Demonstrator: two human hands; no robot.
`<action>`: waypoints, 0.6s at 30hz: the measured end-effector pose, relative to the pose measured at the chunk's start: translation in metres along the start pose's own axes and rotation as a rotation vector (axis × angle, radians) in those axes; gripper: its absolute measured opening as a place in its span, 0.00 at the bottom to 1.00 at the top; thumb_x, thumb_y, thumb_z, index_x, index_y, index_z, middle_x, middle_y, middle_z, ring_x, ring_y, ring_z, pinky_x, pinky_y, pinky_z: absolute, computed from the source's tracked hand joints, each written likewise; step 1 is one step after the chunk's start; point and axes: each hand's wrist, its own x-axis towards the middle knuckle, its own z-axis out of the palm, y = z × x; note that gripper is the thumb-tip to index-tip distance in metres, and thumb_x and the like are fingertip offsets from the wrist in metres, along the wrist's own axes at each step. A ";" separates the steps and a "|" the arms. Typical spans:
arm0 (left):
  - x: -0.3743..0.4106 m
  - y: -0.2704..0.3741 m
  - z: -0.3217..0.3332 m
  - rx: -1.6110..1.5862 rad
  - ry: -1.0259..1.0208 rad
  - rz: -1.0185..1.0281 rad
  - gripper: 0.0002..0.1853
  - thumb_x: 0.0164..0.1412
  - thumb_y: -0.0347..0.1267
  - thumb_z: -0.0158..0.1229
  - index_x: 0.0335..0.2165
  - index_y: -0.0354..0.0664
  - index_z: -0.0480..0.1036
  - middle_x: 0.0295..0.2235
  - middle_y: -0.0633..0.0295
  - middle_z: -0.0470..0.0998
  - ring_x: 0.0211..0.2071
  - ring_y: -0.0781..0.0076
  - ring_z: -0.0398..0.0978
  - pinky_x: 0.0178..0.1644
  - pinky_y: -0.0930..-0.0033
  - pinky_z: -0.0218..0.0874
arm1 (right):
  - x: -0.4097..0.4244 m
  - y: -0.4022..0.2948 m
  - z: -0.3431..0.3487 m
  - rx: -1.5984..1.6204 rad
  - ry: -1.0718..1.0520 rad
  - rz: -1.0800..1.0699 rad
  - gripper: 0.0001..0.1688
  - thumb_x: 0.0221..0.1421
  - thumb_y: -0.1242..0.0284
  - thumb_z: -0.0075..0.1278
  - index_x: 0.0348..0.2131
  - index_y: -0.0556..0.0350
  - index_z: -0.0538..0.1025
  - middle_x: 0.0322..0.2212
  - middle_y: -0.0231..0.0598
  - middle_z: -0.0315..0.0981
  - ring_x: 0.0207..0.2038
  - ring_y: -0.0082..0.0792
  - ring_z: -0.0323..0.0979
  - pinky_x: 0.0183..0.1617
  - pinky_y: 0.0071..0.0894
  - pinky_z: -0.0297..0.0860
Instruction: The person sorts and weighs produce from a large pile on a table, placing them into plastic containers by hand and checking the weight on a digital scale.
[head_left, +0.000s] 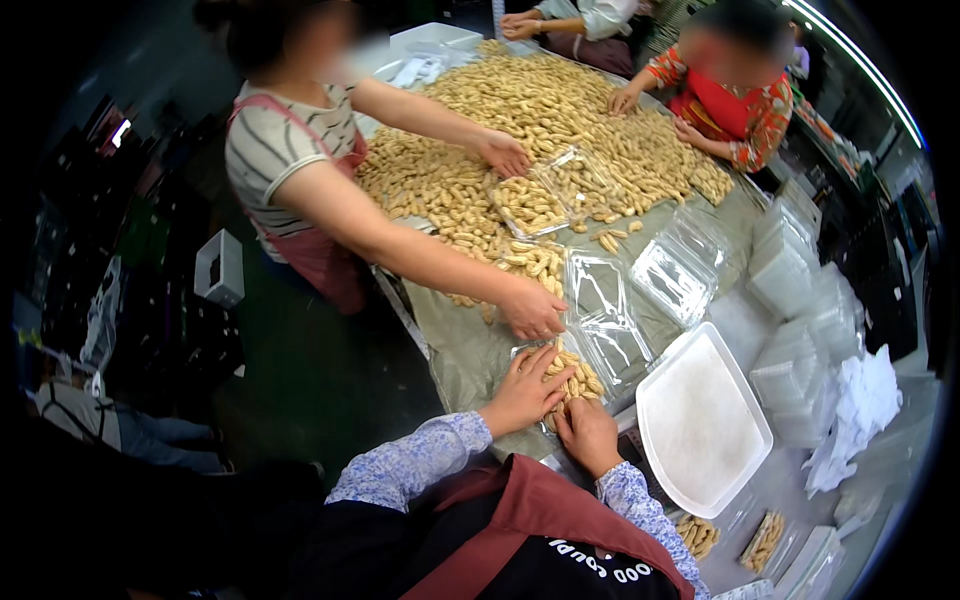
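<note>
A transparent plastic clamshell box filled with unshelled peanuts (581, 379) lies right in front of me. Fingers apart, my left hand (525, 391) rests across the peanuts from the left side. My right hand (591, 436) is at the box's near edge, its fingers curled down against the peanuts; whether it grips any is hidden. The box's open lid (619, 360) appears to lie to the right of the peanuts. Just beyond my left hand, a co-worker's hand (532, 309) reaches over another portion of peanuts (536, 262).
A large peanut heap (525, 97) covers the far table. A co-worker's other hand (504, 154) is by a filled box (529, 206). Open clamshells (675, 277), a white tray (705, 420), stacked boxes (787, 367) and crumpled white plastic (855, 420) lie right. Another person (727, 105) sits opposite.
</note>
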 end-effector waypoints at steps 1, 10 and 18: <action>0.001 0.001 -0.002 -0.017 -0.017 -0.006 0.25 0.54 0.36 0.55 0.53 0.52 0.66 0.53 0.47 0.61 0.56 0.50 0.57 0.59 0.51 0.46 | 0.000 0.001 -0.001 0.010 0.004 -0.003 0.12 0.47 0.67 0.55 0.25 0.54 0.68 0.23 0.41 0.70 0.31 0.43 0.69 0.28 0.42 0.68; 0.021 -0.034 -0.043 -0.403 0.205 -0.339 0.14 0.56 0.28 0.53 0.43 0.39 0.70 0.44 0.50 0.70 0.47 0.53 0.66 0.51 0.59 0.57 | 0.003 -0.003 0.000 0.327 -0.019 0.285 0.09 0.51 0.70 0.53 0.31 0.55 0.72 0.27 0.41 0.73 0.27 0.40 0.72 0.28 0.35 0.68; 0.098 -0.108 -0.063 -0.179 0.412 -0.278 0.08 0.56 0.25 0.51 0.36 0.36 0.72 0.35 0.50 0.74 0.40 0.52 0.71 0.46 0.58 0.61 | 0.055 -0.028 0.001 1.380 -0.193 0.550 0.20 0.61 0.73 0.42 0.49 0.68 0.62 0.37 0.47 0.73 0.34 0.34 0.75 0.37 0.26 0.72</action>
